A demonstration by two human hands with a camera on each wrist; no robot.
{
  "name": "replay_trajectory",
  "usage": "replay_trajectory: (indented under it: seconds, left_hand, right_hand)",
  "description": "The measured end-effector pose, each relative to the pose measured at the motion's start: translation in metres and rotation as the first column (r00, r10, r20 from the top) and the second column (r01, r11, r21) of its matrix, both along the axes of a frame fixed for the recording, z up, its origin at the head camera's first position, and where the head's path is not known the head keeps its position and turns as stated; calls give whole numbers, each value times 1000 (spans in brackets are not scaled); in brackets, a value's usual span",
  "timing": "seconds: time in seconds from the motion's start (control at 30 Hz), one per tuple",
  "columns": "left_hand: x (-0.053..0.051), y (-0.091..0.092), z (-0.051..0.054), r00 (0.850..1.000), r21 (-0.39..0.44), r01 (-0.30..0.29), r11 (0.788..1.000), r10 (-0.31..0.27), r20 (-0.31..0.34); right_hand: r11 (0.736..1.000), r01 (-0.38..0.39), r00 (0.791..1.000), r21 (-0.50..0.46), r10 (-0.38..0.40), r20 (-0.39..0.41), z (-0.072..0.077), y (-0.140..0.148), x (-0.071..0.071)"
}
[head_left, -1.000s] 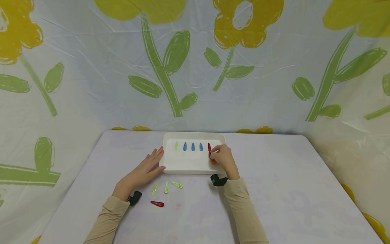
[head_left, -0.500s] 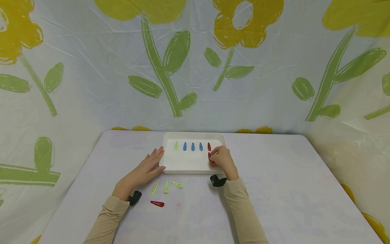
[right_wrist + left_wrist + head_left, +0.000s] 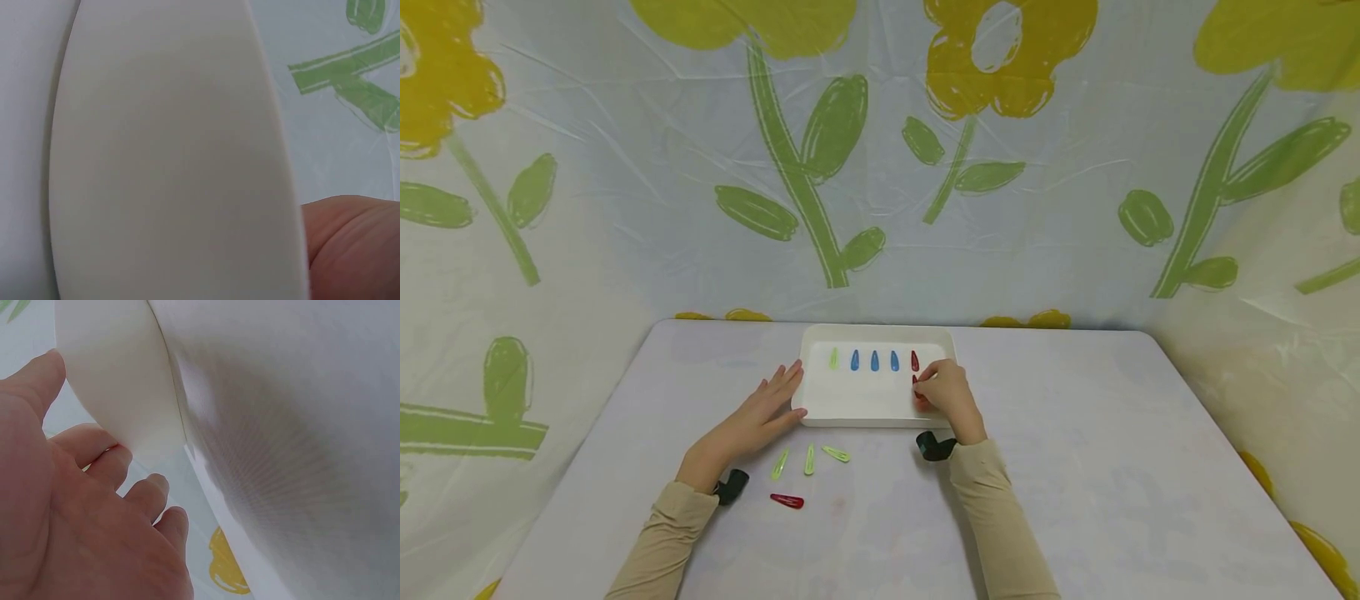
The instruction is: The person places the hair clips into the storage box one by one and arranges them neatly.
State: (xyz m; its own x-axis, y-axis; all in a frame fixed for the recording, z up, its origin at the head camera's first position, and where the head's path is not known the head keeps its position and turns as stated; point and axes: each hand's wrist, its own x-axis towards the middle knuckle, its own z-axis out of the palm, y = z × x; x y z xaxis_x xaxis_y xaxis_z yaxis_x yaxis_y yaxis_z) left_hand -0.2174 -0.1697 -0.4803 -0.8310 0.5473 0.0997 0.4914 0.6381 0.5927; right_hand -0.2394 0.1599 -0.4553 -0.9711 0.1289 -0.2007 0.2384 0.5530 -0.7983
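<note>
A white tray [image 3: 857, 404] stands at the back of the table. Along its far side lies a row of snap hair clips: a green clip [image 3: 833, 359], three blue ones with a blue clip [image 3: 875, 361] in the middle, and a red clip [image 3: 914, 360] at the right end. My right hand [image 3: 950, 390] pinches another red hair clip [image 3: 916, 385] just in front of that one, low over the tray floor. The right wrist view hides the fingertips behind the tray wall [image 3: 175, 150]. With fingers spread, my left hand [image 3: 758, 421] touches the tray's left edge.
In front of the tray lie three green clips, among them a middle green clip [image 3: 809, 460], and a loose red clip [image 3: 787, 501]. A flower-printed curtain [image 3: 880, 167] hangs behind the table [image 3: 1112, 467] and along both sides.
The held red clip has shifted slightly toward me, opening a small gap from the red clip behind it. My left hand stays put at the tray edge.
</note>
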Motion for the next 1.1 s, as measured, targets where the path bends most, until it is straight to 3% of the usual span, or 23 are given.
replay_trajectory:
  seconds: [0.17,0.4,1.1]
  left_hand:
    - [0,-1,-1,1000,8,7,1000,-7,-17]
    - [1,-1,0,1000,-3,-1,1000,1,19]
    - [1,-1,0,1000,-6,-3,1000,4,29]
  right_hand:
    - [1000,13,1000,16,-13,6,-3,-1,-1]
    - [999,23,999,49,-24,23,-4,-3,-1]
    - [997,11,999,71,-13,33,-3,-2,-2]
